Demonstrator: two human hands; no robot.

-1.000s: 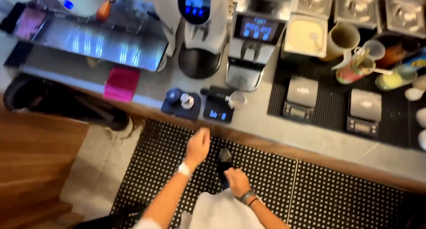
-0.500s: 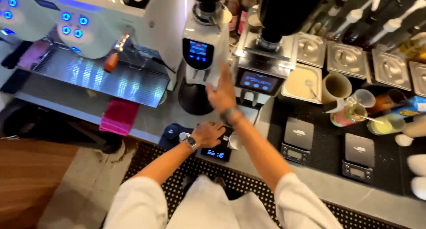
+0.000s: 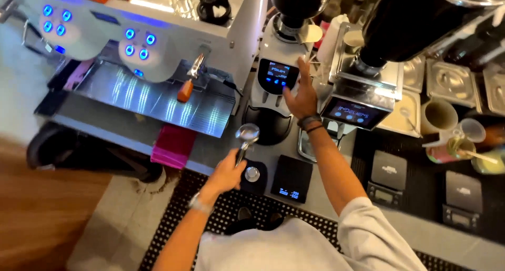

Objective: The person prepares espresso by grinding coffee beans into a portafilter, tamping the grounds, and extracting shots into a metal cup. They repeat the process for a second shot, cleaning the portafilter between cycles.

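Note:
My left hand (image 3: 226, 174) grips the handle of a metal portafilter (image 3: 247, 134), its round basket raised over the counter in front of the white coffee grinder (image 3: 278, 76). My right hand (image 3: 301, 95) reaches up with fingers spread and touches the grinder beside its lit blue screen (image 3: 278, 73). A dark bracelet circles that wrist. Below the portafilter a small black mat with a silver tamper (image 3: 252, 174) lies on the counter, next to a black scale (image 3: 291, 179) with a blue display.
An espresso machine (image 3: 147, 55) with blue lit buttons and a steel drip tray stands at left, a pink cloth (image 3: 173, 146) below it. A second grinder (image 3: 368, 82) stands at right, with steel tubs, cups and two more scales (image 3: 389, 176). A black rubber floor mat lies below.
My left hand has lifted the portafilter from near the scale up toward the grinder. My right hand stays raised at the grinder's screen. The view has closed in on the counter.

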